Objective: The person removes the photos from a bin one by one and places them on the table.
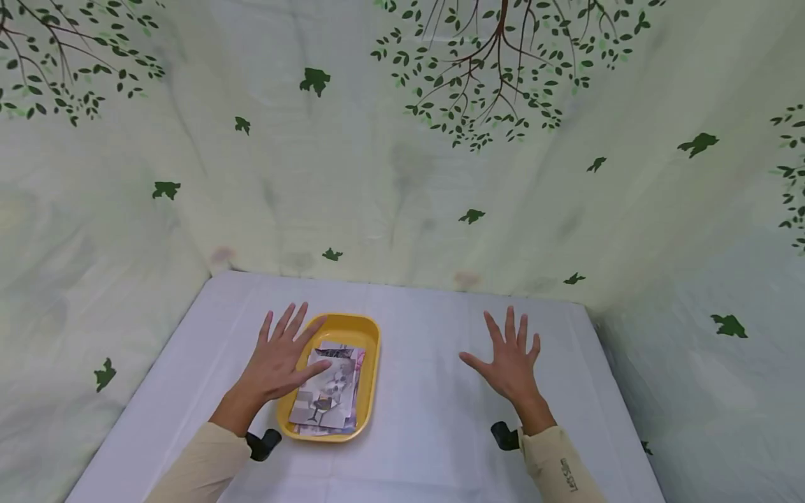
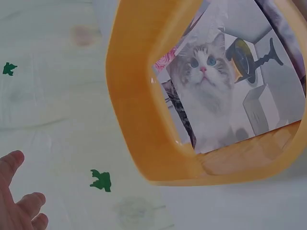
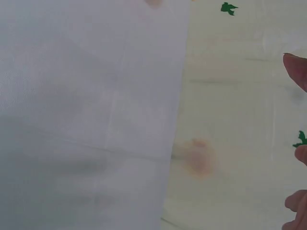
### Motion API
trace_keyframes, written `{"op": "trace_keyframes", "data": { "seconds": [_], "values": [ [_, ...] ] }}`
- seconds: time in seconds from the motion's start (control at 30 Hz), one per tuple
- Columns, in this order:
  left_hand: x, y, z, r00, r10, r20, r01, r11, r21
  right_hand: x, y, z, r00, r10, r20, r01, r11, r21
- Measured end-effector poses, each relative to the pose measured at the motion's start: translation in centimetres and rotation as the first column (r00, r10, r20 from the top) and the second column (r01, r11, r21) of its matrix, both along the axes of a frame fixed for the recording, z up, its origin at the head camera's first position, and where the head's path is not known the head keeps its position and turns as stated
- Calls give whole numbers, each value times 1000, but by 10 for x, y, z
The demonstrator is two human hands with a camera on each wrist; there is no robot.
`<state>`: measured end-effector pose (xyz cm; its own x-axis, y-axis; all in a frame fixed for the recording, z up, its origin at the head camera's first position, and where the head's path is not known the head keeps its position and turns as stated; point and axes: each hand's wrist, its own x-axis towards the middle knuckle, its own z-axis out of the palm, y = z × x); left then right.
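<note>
Printed pictures (image 1: 330,384) lie loosely stacked inside a yellow tray (image 1: 376,367), which sits left of centre on the white-covered desk (image 1: 428,391). Seen from the head, the left hand (image 1: 277,360) spreads over the tray's left side, back upward, its fingers stretched forward and apart, its thumb pointing inward across the top picture; it is released, and the left wrist view shows its fingertips apart from the tray. Well to the right, the right hand (image 1: 511,367) mirrors that pose above the desk, fingers fanned and straight, thumb toward the middle, likewise released. Both forearms come in from the lower edge in beige sleeves (image 1: 201,461), with a black wrist device (image 1: 505,436) showing just inside each cuff. One short dark word (image 1: 568,475) runs along the right sleeve, too small to read with certainty. The tray has rounded corners and a raised rim; its pictures overlap at slightly different angles. On the uppermost, close up, is a pale grey-and-white cat (image 2: 206,72) with blue eyes and a pink nose, beside a stemmed object (image 2: 244,60). Edges of other pictures peek out beneath, one showing pink (image 2: 165,60).
</note>
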<state>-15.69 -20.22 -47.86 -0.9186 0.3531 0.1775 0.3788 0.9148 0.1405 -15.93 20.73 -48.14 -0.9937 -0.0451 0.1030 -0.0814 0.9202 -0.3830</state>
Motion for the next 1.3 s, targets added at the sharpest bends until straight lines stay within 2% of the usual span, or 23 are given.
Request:
{"op": "trace_keyframes", "data": {
  "seconds": [0.27,0.5,0.63,0.83,1.0,1.17,1.3],
  "values": [
    [0,-3,-3,999,42,22,-41,999,-4,-8,-17,-2,999,-6,-32,3,997,-81],
    [0,-9,-14,996,76,48,-75,997,-12,-20,-44,-6,994,51,-96,-63,990,-124],
    [1,-13,-23,992,107,73,-106,994,-21,-30,-64,-10,990,102,-96,-116,982,-152],
    [8,-18,-43,983,122,138,-118,992,-41,-41,-96,-17,988,154,-29,-156,977,-146],
    [18,-22,-56,982,78,170,-75,997,-22,-48,-122,-23,976,213,37,-207,970,-127],
    [29,-24,-65,980,20,196,-23,1000,11,-51,-149,-27,955,278,102,-268,958,-106],
    [35,-24,-72,982,-11,190,5,1000,31,-51,-171,-32,935,312,168,-297,949,-107]
  ]
}}
